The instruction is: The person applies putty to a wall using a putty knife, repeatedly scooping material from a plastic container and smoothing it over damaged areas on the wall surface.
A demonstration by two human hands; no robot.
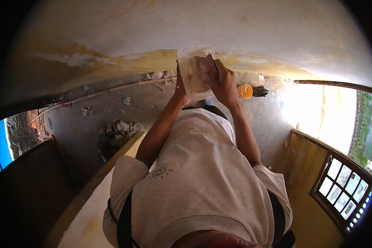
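A clear plastic tub (187, 73) with rounded corners is held up in front of me, its open side facing me. Whitish paste or residue smears its inner walls. My left hand (180, 90) is closed around the tub's left side and lower edge, its fingers mostly hidden behind it. In my right hand (225, 84) is a flat reddish-brown piece (204, 65), like a putty spreader, pinched between thumb and fingers. That piece reaches over the tub's opening and has pale smears on it; whether it touches the inside I cannot tell.
A wall (124, 41) with peeling yellow and white patches stands ahead. On the floor are an orange bucket (245, 91), a dark object (260, 91) beside it, a long pole (115, 88) and a heap of crumpled bags (119, 131). A bright doorway and a paned window (344, 188) are at right.
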